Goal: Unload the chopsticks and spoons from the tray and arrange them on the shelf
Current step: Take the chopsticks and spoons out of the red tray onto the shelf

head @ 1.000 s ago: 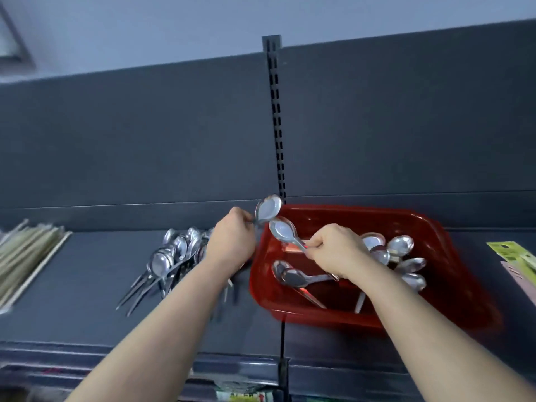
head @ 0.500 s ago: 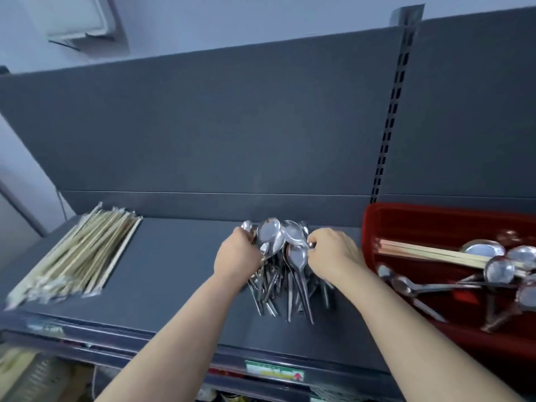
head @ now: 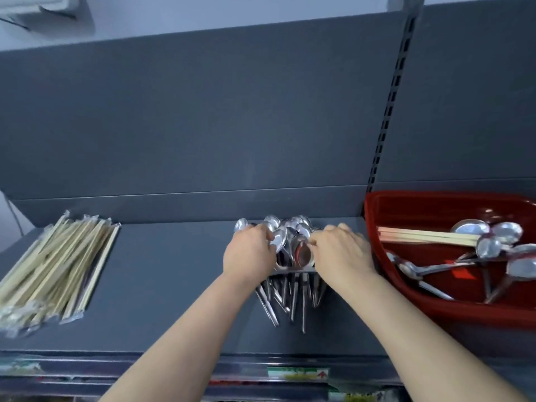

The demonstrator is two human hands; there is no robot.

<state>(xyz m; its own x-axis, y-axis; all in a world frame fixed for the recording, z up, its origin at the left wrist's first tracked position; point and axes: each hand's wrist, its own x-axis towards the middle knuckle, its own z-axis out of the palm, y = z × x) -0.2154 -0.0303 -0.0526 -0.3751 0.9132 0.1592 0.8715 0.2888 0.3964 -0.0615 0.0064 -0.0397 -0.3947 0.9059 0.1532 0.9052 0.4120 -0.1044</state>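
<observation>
well, the left hand [head: 249,253] curls its fingers [head: 262,232] on the spoons [head: 290,245], the right hand [head: 342,253] presses them, grip unclear; best square the bowls between both sets of fingers.

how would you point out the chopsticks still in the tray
Find the red tray at the right end of the dark shelf. Inside, toward its far side, lies a pale bundle of chopsticks. Unlike the wrapped pile at the shelf's left, it lies among metal spoons.

Single head view, close, angled forward-down onto shelf [head: 174,285].
</observation>
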